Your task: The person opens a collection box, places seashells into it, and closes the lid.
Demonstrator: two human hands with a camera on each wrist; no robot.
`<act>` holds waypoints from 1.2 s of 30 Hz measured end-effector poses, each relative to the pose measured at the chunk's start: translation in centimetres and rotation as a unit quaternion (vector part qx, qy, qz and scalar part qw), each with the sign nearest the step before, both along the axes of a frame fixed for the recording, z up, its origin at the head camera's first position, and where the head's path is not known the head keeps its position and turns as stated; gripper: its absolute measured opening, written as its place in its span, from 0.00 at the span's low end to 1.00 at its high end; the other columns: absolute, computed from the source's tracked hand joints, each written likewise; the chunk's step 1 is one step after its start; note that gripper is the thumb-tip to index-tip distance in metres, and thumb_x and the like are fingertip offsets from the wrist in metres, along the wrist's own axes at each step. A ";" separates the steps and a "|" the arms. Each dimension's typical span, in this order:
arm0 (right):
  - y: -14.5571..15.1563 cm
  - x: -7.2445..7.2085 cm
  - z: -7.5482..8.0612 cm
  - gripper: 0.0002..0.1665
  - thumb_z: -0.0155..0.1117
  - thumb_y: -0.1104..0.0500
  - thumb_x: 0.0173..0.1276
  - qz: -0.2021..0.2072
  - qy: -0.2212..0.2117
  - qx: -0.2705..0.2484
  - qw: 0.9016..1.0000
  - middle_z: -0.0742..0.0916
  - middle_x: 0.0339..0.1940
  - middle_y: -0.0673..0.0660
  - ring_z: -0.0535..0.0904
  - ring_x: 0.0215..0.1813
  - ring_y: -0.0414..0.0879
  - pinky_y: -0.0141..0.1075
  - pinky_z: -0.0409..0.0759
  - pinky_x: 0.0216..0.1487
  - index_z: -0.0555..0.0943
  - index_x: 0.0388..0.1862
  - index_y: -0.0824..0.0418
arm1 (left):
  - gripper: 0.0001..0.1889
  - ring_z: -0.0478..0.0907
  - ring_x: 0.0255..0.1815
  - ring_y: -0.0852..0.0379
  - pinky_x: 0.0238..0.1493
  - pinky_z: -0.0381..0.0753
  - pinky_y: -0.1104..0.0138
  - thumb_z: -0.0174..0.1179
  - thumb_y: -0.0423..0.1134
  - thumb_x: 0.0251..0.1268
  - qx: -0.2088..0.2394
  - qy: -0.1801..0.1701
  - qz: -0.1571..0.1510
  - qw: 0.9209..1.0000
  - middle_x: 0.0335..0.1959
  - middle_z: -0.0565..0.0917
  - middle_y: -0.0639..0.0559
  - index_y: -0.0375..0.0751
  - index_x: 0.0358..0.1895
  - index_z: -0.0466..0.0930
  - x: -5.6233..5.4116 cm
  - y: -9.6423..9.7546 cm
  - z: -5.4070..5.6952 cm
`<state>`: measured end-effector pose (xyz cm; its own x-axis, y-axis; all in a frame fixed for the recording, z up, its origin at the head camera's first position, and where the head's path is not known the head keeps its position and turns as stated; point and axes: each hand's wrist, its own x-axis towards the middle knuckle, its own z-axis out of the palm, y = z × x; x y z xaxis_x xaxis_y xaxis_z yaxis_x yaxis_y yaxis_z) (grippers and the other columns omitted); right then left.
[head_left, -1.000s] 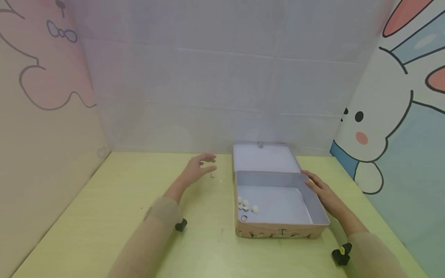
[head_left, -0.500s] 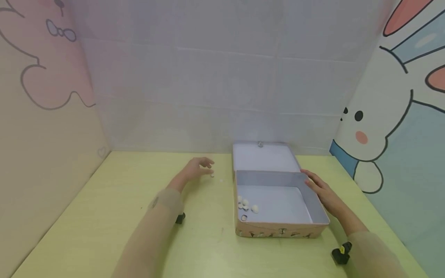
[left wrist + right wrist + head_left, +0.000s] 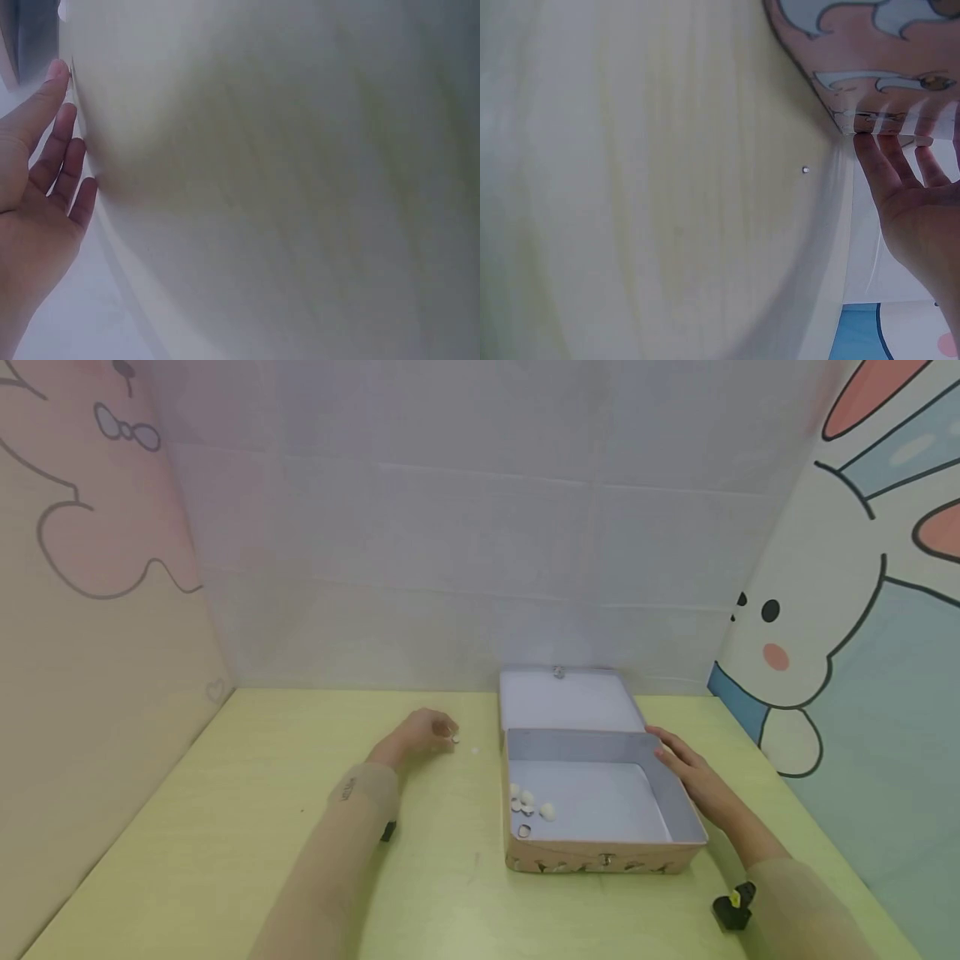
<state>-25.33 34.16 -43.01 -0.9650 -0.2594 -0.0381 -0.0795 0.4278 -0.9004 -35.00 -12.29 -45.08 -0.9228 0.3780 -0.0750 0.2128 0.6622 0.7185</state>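
My left hand [image 3: 423, 729] is low over the table, thumb and fingertips closed in on a small ring [image 3: 455, 739]. Its thumb [image 3: 41, 101] and fingertips show at the table's surface in the left wrist view. A small white piece [image 3: 475, 751] lies just to the right. The box [image 3: 606, 857], orange-pink outside and white inside, stands with its lid [image 3: 570, 700] folded back. Several small white rounded pieces [image 3: 527, 797] and another ring [image 3: 524, 831] lie in its left front corner. My right hand [image 3: 701, 781] rests with extended fingers against the box's right side.
A pale yellow table [image 3: 247, 827] extends left and in front of the box. A white sheet [image 3: 420, 527] forms the back wall, with cartoon-printed panels at both sides. A tiny speck [image 3: 805, 170] lies beside the box in the right wrist view.
My left hand has come down slightly, its thumb and fingers closing around the ring on the table. My right hand has stayed against the box, and the box has not moved.
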 end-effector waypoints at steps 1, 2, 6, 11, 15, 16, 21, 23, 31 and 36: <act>0.0 0.0 0.0 0.34 0.43 0.47 0.77 0.000 0.000 0.000 1.000 0.48 0.77 0.64 0.41 0.74 0.67 0.71 0.44 0.64 0.49 0.76 0.55 | 0.17 0.77 0.50 0.51 0.58 0.74 0.59 0.67 0.35 0.55 -0.007 0.002 0.000 1.000 0.45 0.82 0.48 0.39 0.49 0.80 0.1 0.1 0.0; 0.0 0.0 0.0 0.34 0.43 0.47 0.77 0.000 0.000 0.001 1.000 0.48 0.77 0.64 0.41 0.74 0.67 0.71 0.44 0.64 0.49 0.76 0.55 | 0.17 0.77 0.51 0.51 0.58 0.74 0.59 0.67 0.35 0.55 -0.015 0.003 0.001 1.000 0.46 0.82 0.48 0.40 0.49 0.80 0.1 0.1 0.0; 0.0 -0.2 -0.2 0.34 0.43 0.48 0.77 0.002 0.004 -0.003 1.000 0.48 0.77 0.64 0.41 0.75 0.67 0.71 0.44 0.65 0.49 0.76 0.56 | 0.16 0.78 0.51 0.51 0.58 0.74 0.60 0.66 0.37 0.57 -0.040 0.022 -0.003 0.999 0.47 0.83 0.47 0.39 0.49 0.81 0.0 0.4 0.0; 0.2 -0.2 -0.4 0.34 0.43 0.48 0.77 0.006 0.010 -0.002 1.000 0.49 0.77 0.64 0.41 0.75 0.67 0.70 0.43 0.65 0.49 0.76 0.57 | 0.14 0.78 0.49 0.51 0.56 0.75 0.60 0.67 0.37 0.56 -0.054 0.034 0.000 0.998 0.44 0.84 0.48 0.39 0.46 0.82 0.4 0.6 -0.1; 0.2 -0.1 -0.4 0.34 0.43 0.48 0.77 0.009 0.010 -0.001 1.000 0.49 0.77 0.64 0.41 0.75 0.67 0.70 0.43 0.65 0.49 0.76 0.56 | 0.11 0.78 0.47 0.51 0.55 0.76 0.60 0.67 0.37 0.56 -0.060 0.036 0.004 0.998 0.41 0.84 0.50 0.40 0.42 0.82 0.9 0.7 -0.1; 0.3 -0.1 -0.4 0.34 0.43 0.48 0.77 0.010 0.010 0.000 1.000 0.49 0.77 0.64 0.41 0.75 0.67 0.70 0.43 0.65 0.49 0.76 0.56 | 0.10 0.78 0.46 0.52 0.55 0.76 0.60 0.67 0.37 0.56 -0.062 0.038 0.004 0.997 0.40 0.84 0.50 0.40 0.41 0.82 1.0 0.8 -0.1; 0.3 0.2 -0.4 0.34 0.43 0.48 0.77 0.014 0.006 0.003 1.000 0.48 0.77 0.64 0.41 0.75 0.67 0.71 0.43 0.65 0.49 0.76 0.56 | 0.07 0.78 0.45 0.53 0.54 0.76 0.60 0.67 0.37 0.56 -0.061 0.042 0.011 0.997 0.38 0.84 0.52 0.42 0.38 0.83 1.6 0.9 -0.4; 0.4 0.3 -0.4 0.34 0.43 0.48 0.77 0.014 0.005 0.003 1.000 0.48 0.77 0.64 0.41 0.75 0.67 0.71 0.43 0.65 0.49 0.76 0.56 | 0.07 0.78 0.44 0.53 0.53 0.77 0.60 0.67 0.37 0.56 -0.061 0.044 0.013 0.997 0.37 0.84 0.52 0.41 0.37 0.83 1.7 0.9 -0.5; 0.5 0.5 -0.3 0.35 0.42 0.48 0.77 0.019 0.004 0.005 1.000 0.48 0.77 0.64 0.41 0.75 0.67 0.71 0.44 0.64 0.48 0.76 0.55 | 0.09 0.78 0.43 0.53 0.51 0.78 0.61 0.66 0.36 0.57 -0.029 0.028 0.017 0.999 0.39 0.83 0.49 0.39 0.40 0.81 2.3 1.2 -0.2; 0.5 0.5 -0.3 0.35 0.42 0.47 0.77 0.018 0.001 0.006 1.000 0.48 0.77 0.63 0.41 0.75 0.67 0.71 0.44 0.64 0.48 0.76 0.54 | 0.10 0.78 0.43 0.53 0.51 0.78 0.61 0.66 0.37 0.57 -0.025 0.026 0.015 0.999 0.39 0.83 0.49 0.39 0.41 0.81 2.6 1.2 0.4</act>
<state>-24.85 34.67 -43.30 -0.9553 -0.2930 -0.0395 -0.0965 0.4353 -0.8951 -32.39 -11.07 -44.67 -0.9365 0.3479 -0.0445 0.2292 0.7030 0.6732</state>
